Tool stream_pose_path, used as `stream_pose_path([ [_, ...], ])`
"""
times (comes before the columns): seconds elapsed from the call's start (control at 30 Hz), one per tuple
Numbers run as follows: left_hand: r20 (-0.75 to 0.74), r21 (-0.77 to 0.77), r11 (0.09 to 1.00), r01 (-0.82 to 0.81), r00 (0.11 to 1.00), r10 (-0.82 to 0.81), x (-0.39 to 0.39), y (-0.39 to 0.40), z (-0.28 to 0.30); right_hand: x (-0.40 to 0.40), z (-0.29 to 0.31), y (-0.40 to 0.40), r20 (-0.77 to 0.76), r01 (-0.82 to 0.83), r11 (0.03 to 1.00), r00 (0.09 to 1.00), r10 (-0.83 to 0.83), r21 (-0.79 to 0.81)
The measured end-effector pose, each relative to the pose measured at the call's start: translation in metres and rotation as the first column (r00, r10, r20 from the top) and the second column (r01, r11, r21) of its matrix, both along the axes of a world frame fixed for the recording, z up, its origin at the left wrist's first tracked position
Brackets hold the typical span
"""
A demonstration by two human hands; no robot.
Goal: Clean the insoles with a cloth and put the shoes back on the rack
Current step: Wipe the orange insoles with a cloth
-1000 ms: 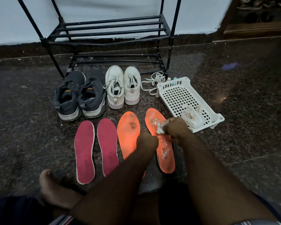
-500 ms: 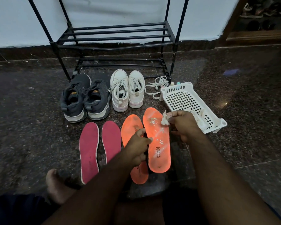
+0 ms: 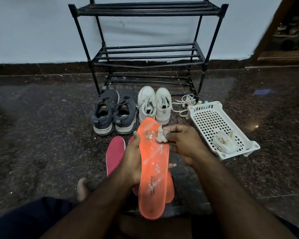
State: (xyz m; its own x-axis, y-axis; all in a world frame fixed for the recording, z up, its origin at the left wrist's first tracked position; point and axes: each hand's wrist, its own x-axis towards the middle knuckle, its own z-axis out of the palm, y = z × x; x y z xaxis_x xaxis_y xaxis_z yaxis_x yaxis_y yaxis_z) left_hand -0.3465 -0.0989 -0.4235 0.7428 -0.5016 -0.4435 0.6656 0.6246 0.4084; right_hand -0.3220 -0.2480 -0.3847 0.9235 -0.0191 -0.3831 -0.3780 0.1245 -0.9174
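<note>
Head view: left hand (image 3: 132, 159) grips the left edge of the raised orange insole (image 3: 152, 169), fingers curled under it. Right hand (image 3: 183, 144) pinches a crumpled cloth (image 3: 161, 136) against the insole's upper right edge. Second orange insole (image 3: 170, 190) lies beneath; pink insole (image 3: 115, 152) just left. Shoes sit before the rack (image 3: 145, 54). White basket (image 3: 217, 125) near right; open floor (image 3: 41, 135) left.
</note>
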Motion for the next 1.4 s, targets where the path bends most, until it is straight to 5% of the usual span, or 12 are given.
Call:
stream_pose_path([
  [0.13, -0.007, -0.047, 0.998, -0.036, 0.999, 0.035, 0.007, 0.005, -0.011, -0.003, -0.004, 0.009, 0.089, -0.047, 0.969, 0.994, 0.07, -0.244],
  [0.23, -0.011, -0.014, 0.999, -0.036, 0.999, 0.036, 0.013, -0.001, -0.02, 0.009, -0.006, 0.003, 0.245, 0.057, 0.839, 0.965, 0.092, -0.541],
  [0.37, -0.02, 0.01, 0.996, -0.084, 0.996, 0.084, 0.018, -0.013, -0.031, 0.016, -0.007, 0.004, 0.305, 0.059, 0.759, 0.934, 0.188, -0.649],
  [0.47, -0.019, 0.002, 0.99, -0.139, 0.99, 0.139, 0.022, -0.018, -0.033, 0.013, -0.015, 0.014, 0.182, -0.08, 0.53, 0.887, 0.425, -0.844],
  [0.6, -0.025, 0.041, 0.989, -0.142, 0.989, 0.144, 0.024, -0.018, -0.033, 0.012, -0.024, 0.025, 0.258, 0.068, 0.342, 0.794, 0.55, -0.937],
  [0.67, -0.03, 0.078, 0.987, -0.144, 0.989, 0.147, 0.025, -0.017, -0.034, 0.012, -0.025, 0.027, 0.298, 0.103, 0.38, 0.814, 0.499, -0.919],
  [0.8, -0.052, 0.072, 0.995, -0.071, 0.996, 0.075, 0.023, -0.012, -0.035, 0.021, -0.011, 0.012, 0.266, 0.079, 0.648, 0.944, 0.195, -0.758],
  [0.97, -0.04, 0.058, 0.996, -0.067, 0.997, 0.069, 0.021, -0.015, -0.033, 0.014, -0.011, 0.017, 0.24, 0.046, 0.466, 0.899, 0.366, -0.884],
  [1.07, -0.026, 0.036, 0.997, -0.068, 0.997, 0.069, 0.021, -0.014, -0.033, 0.014, -0.01, 0.019, 0.184, -0.029, 0.459, 0.893, 0.412, -0.888],
  [1.2, -0.038, 0.038, 0.995, -0.087, 0.995, 0.089, 0.022, -0.014, -0.03, 0.014, -0.003, 0.015, 0.211, -0.017, 0.569, 0.919, 0.333, -0.822],
  [1.4, 0.012, 0.066, 0.992, -0.106, 0.994, 0.106, 0.022, -0.015, -0.029, 0.01, -0.003, 0.021, 0.058, -0.16, 0.424, 0.888, 0.456, -0.891],
])
